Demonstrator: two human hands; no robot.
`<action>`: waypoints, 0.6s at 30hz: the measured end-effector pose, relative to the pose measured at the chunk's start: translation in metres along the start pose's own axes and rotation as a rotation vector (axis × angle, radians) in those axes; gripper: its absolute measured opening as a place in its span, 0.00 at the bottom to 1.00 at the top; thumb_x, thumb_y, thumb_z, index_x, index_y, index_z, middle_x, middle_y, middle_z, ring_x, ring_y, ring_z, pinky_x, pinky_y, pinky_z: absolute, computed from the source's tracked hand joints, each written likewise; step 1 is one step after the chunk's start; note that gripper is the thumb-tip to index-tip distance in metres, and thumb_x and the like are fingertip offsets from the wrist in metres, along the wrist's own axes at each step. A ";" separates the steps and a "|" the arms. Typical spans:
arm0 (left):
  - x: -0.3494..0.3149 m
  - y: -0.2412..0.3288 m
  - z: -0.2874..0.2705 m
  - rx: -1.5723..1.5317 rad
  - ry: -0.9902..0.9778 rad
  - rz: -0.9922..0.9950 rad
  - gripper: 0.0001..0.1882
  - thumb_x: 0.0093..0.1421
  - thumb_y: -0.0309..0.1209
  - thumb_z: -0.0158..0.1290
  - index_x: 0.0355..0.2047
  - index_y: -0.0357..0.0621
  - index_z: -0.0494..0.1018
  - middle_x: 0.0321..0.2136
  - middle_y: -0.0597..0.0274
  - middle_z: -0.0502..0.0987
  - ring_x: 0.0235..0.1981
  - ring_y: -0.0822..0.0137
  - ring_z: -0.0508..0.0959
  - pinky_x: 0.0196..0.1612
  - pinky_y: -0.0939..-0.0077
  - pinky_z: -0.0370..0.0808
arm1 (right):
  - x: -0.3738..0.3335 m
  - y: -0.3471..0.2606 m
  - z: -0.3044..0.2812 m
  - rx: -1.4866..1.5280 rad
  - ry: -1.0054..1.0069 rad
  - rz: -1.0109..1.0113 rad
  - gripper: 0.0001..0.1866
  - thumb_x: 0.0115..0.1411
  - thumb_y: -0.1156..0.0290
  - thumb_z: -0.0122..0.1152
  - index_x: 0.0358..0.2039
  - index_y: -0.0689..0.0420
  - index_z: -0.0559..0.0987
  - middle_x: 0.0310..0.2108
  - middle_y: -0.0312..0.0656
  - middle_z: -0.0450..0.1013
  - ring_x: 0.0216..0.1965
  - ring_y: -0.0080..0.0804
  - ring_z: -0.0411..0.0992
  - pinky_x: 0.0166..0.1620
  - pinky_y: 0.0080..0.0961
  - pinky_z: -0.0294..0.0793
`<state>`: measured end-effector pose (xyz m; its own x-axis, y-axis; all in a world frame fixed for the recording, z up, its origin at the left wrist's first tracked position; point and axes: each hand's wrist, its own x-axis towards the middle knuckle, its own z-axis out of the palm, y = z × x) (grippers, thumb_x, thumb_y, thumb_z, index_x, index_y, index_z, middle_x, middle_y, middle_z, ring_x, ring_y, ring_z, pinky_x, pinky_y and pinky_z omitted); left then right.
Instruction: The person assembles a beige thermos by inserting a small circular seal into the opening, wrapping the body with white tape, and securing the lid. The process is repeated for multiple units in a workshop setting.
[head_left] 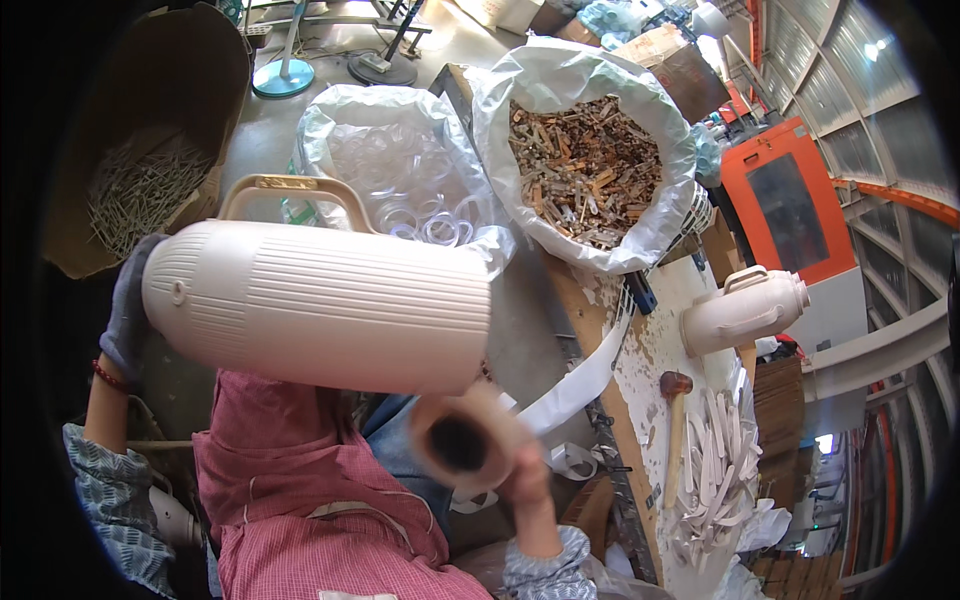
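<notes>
Left hand (128, 305) holding jug shell (320, 305) — sideways

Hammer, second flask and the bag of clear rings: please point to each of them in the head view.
hammer (676, 384), head view, on its dark head.
second flask (735, 315), head view, on its ribbed beige body.
bag of clear rings (345, 115), head view, on its white plastic rim.

Right hand (522, 478) blurred, grip on tube (462, 440) unclear; left hand (128, 305) mostly hidden behind jug (320, 305); bag (400, 160) contents indistinct
</notes>
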<state>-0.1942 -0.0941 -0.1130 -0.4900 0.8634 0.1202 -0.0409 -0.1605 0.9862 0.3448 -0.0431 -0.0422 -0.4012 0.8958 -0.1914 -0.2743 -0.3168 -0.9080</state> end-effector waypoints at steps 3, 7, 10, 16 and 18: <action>-0.007 -0.006 0.024 -0.180 -0.080 -0.090 0.13 0.66 0.28 0.40 0.44 0.37 0.72 0.40 0.59 0.75 0.41 0.69 0.74 0.49 0.75 0.70 | 0.031 -0.029 0.011 -0.290 0.321 -0.448 0.29 0.56 0.65 0.52 0.56 0.69 0.66 0.49 0.48 0.71 0.48 0.36 0.71 0.53 0.28 0.69; -0.002 -0.013 0.077 0.343 -0.191 0.160 0.12 0.66 0.28 0.41 0.43 0.37 0.72 0.39 0.60 0.75 0.42 0.68 0.74 0.49 0.75 0.70 | 0.050 -0.051 0.031 -0.763 0.469 -0.816 0.24 0.56 0.63 0.57 0.48 0.69 0.71 0.34 0.40 0.67 0.36 0.30 0.67 0.40 0.25 0.66; -0.005 -0.041 0.081 0.196 -0.177 0.038 0.13 0.62 0.25 0.47 0.47 0.38 0.71 0.42 0.56 0.75 0.45 0.66 0.75 0.51 0.73 0.71 | 0.048 -0.056 0.029 -0.800 0.464 -0.993 0.25 0.55 0.60 0.59 0.44 0.69 0.74 0.31 0.43 0.67 0.31 0.34 0.65 0.35 0.29 0.65; -0.027 -0.024 0.103 0.581 -0.374 0.054 0.17 0.57 0.24 0.54 0.48 0.40 0.72 0.48 0.55 0.76 0.45 0.62 0.76 0.51 0.70 0.72 | 0.022 -0.068 0.045 -0.980 0.318 -1.135 0.24 0.55 0.54 0.63 0.40 0.65 0.79 0.28 0.42 0.72 0.31 0.38 0.67 0.34 0.32 0.66; -0.026 -0.026 0.091 0.729 -0.536 0.141 0.16 0.58 0.32 0.54 0.47 0.41 0.72 0.48 0.56 0.77 0.41 0.61 0.78 0.45 0.66 0.74 | 0.011 -0.074 0.051 -1.041 0.175 -1.213 0.25 0.55 0.53 0.63 0.39 0.65 0.80 0.28 0.43 0.73 0.32 0.39 0.68 0.35 0.33 0.67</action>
<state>-0.1011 -0.0685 -0.1312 0.0281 0.9944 0.1023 0.6380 -0.0966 0.7639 0.3158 -0.0256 0.0416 -0.2802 0.4941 0.8230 0.3740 0.8458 -0.3805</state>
